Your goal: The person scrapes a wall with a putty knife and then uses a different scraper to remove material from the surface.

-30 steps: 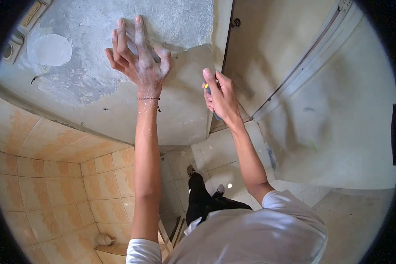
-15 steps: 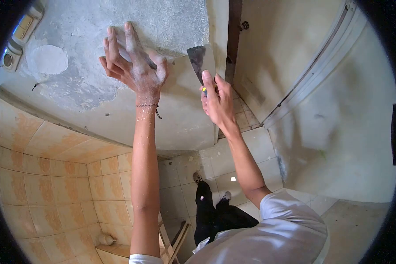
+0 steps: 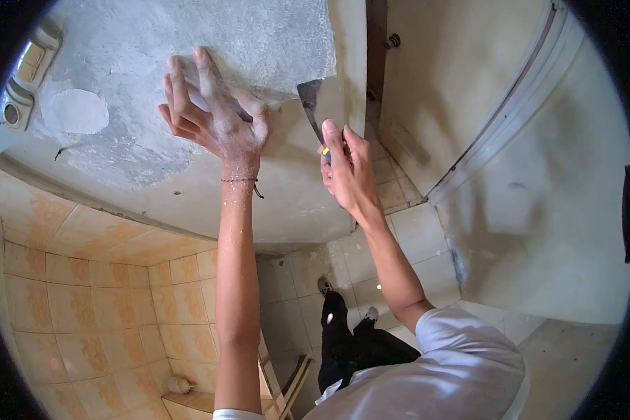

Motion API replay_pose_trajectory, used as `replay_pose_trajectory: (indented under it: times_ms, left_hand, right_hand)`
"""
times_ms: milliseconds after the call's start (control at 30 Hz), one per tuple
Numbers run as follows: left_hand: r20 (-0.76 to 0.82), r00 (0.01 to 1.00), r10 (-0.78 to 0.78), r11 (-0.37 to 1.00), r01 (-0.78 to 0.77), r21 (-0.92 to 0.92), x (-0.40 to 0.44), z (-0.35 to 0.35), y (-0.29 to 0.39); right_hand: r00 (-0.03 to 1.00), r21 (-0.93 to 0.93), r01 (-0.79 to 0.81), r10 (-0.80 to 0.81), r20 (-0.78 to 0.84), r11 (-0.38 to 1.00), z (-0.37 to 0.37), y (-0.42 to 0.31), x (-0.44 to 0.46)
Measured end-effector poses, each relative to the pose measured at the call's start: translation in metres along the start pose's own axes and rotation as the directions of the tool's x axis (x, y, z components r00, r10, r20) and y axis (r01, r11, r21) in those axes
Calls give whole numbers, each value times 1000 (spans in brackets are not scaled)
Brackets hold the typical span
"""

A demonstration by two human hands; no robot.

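Dusted with white powder, my left hand (image 3: 220, 119) is spread against the wall (image 3: 259, 42), fingers apart, at the lower part of a rough grey patch where the paint is gone. My right hand (image 3: 346, 164) is wrapped round the handle of a putty knife (image 3: 311, 101). The knife's dark, flared blade points up and to the left, near the lower right corner of the grey patch. Whether the blade touches the wall cannot be told. Smooth cream paint borders the patch below.
A socket (image 3: 15, 108) and switches (image 3: 30, 63) are at the far left. To the right stands a door (image 3: 455, 77) with a dark knob (image 3: 393, 41). Orange-patterned tiles (image 3: 77, 301) cover the lower left wall. Wooden strips (image 3: 294, 385) lean near my legs.
The putty knife's blade, turned edge-on and hardly visible a second ago, now shows its flat face by the patch's corner. My left hand stays spread on the wall; the view has shifted slightly.
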State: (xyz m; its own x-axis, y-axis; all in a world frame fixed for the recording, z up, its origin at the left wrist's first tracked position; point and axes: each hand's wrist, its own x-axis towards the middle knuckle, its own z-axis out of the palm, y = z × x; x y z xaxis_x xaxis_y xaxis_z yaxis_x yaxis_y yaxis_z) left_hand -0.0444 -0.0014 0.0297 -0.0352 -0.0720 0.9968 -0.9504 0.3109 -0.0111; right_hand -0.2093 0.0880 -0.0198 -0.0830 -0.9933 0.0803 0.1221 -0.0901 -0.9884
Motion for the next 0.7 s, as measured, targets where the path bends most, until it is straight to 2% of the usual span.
replay_pose_trajectory:
  times_ms: [67, 300, 400, 467, 567, 667, 700]
  left_hand:
    - [3, 1000, 3, 1000, -3, 5, -1, -1, 0]
    - [8, 1000, -25, 1000, 25, 2, 0, -1, 0]
    - [27, 999, -31, 999, 32, -15, -3, -3, 0]
    - [20, 999, -43, 999, 44, -14, 1, -1, 0]
    - [38, 998, -47, 999, 48, -7, 0, -3, 0]
    - [40, 997, -59, 998, 60, -19, -3, -3, -1]
    - [35, 998, -60, 998, 61, -20, -3, -3, 0]
  right_hand:
    - [1000, 78, -14, 15, -16, 997, 4, -3, -2]
    - [999, 39, 4, -3, -39, 999, 5, 5, 4]
    - [999, 96, 17, -13, -40, 995, 6, -4, 3]
    - [996, 84, -78, 82, -36, 993, 5, 2, -7]
    - [998, 136, 23, -14, -68, 990, 9, -8, 5]
    - [998, 132, -17, 25, -62, 991, 8, -9, 2]
    - [999, 67, -46, 47, -11, 997, 5, -8, -1]
